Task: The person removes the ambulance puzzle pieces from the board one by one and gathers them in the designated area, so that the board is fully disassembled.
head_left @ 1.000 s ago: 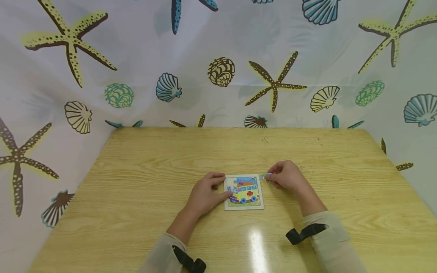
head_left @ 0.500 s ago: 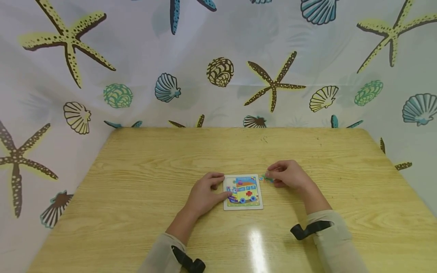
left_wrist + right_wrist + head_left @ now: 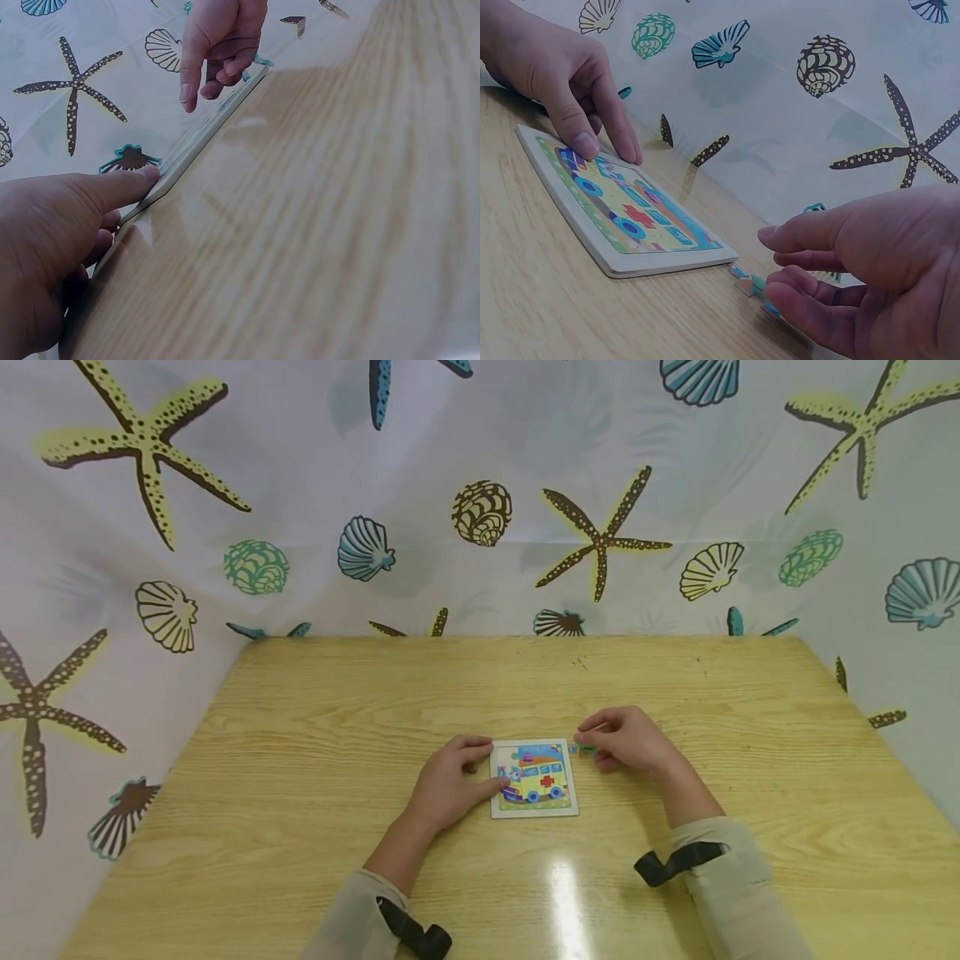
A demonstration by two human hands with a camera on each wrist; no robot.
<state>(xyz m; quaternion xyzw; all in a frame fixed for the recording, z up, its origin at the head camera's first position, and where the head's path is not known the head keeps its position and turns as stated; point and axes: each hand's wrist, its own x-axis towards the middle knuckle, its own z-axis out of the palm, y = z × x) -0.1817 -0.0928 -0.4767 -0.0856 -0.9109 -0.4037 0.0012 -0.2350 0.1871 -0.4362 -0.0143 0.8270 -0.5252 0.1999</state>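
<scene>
A square jigsaw puzzle [image 3: 534,810] in a white frame lies on the table, its picture a yellow ambulance with a red cross. Its upper left part shows a bare pale area. My left hand [image 3: 450,785] grips the puzzle's left side, thumb over the picture and fingers along the edge. Just right of the frame's upper right corner are small colourful puzzle pieces [image 3: 744,282], partly hidden by fingers. Above these hovers my right hand [image 3: 630,742], thumb and index finger apart with a gap between them; its lower fingers are loosely curled, right at the pieces.
The light wood table [image 3: 360,693] extends around both hands. Behind it and at its sides hangs a pale cloth [image 3: 420,577] printed with starfish and shells. A black strap [image 3: 682,862] sits on the right sleeve, another black strap [image 3: 412,931] on the left.
The right hand's fingers have loosened from the small piece, which has turned slightly beside the frame. The left hand and the puzzle have stayed in place.
</scene>
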